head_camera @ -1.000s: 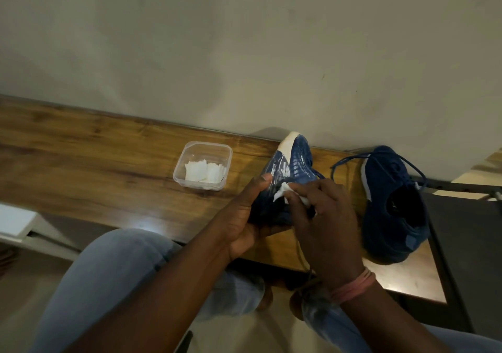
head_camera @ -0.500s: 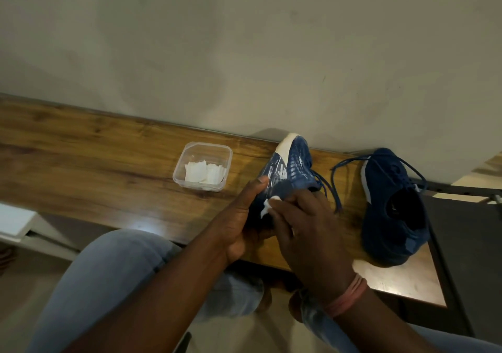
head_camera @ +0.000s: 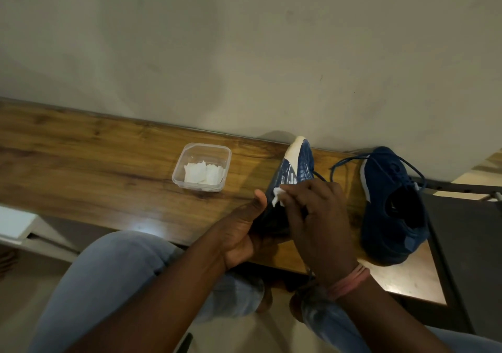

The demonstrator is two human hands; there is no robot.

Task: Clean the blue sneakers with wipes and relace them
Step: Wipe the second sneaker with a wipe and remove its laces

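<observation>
Right hand (head_camera: 317, 217) pressing wipe (head_camera: 277, 200) on held sneaker (head_camera: 294, 168), tub (head_camera: 201, 166) holding wipes

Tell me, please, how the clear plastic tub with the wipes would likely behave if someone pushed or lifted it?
The tub looks thin-walled and holds only a few wipes, so it is probably very light. On the smooth, glossy wooden table it would likely slide rather than tip, being low and wide. Its thin walls may flex if squeezed.

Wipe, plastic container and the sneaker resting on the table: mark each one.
wipe (head_camera: 277, 196), head view, on the white bit showing beside the fingers.
plastic container (head_camera: 181, 162), head view, on its left wall.
sneaker on the table (head_camera: 385, 189), head view, on its blue upper.
</observation>
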